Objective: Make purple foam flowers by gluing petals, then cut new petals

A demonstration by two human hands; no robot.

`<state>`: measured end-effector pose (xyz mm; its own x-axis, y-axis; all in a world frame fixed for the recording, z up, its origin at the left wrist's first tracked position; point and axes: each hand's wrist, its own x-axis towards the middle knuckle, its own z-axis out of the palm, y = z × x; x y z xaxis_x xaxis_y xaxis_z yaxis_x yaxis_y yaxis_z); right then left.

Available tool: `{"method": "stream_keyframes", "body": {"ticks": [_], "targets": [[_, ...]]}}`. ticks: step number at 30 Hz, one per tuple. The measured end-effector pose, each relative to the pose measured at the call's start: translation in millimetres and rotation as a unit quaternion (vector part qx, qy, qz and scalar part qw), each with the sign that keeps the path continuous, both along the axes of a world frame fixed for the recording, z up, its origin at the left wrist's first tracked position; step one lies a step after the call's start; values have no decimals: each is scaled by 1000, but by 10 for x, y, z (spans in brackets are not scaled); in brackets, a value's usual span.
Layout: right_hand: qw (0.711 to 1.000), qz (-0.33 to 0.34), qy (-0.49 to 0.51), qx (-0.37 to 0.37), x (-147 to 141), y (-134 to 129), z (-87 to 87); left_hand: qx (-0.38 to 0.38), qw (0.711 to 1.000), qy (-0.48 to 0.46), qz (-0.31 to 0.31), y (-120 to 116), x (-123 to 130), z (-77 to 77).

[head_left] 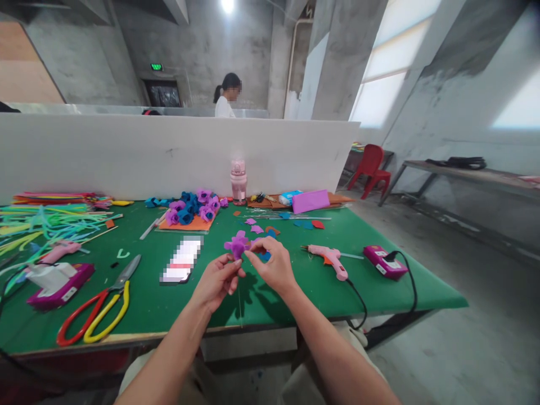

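Above the green tabletop, my left hand (216,281) pinches a purple artificial flower (237,243) from below, its petals spread upward. My right hand (272,265) comes in from the other side, thumb and fingertips closed at the flower's right edge. Just behind that hand, purple and blue petal pieces (256,229) lie scattered, some partly hidden by the fingers. A pink hot glue gun (331,259) rests to the right of my right hand. Left of my left hand lies a phone (182,260) with a lit screen.
Scissors (103,304) with red and yellow handles lie front left. Finished flowers (194,205) are heaped on orange sheets. Behind them stand a pink bottle (238,183) and a white partition (177,152). Power strips (385,262) sit at both sides, cords trailing. Beyond the partition is a person (225,98).
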<state>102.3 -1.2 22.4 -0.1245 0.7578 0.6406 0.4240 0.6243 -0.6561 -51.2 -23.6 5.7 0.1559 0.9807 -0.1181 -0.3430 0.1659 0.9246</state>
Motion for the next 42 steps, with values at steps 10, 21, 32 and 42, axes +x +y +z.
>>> {"method": "stream_keyframes", "body": {"ticks": [10, 21, 32, 42], "targets": [[999, -26, -16, 13, -34, 28, -46, 0, 1000, 20, -12, -30, 22, 17], [1000, -14, 2, 4, -60, -1, -23, -4, 1000, 19, -14, -40, 29, 20], [1000, -18, 3, -5, -27, 14, -47, 9, 999, 29, -26, -47, 22, 11], [996, -59, 50, 35, -1, -15, 2, 34, 996, 66, 58, -37, 30, 26]]}}
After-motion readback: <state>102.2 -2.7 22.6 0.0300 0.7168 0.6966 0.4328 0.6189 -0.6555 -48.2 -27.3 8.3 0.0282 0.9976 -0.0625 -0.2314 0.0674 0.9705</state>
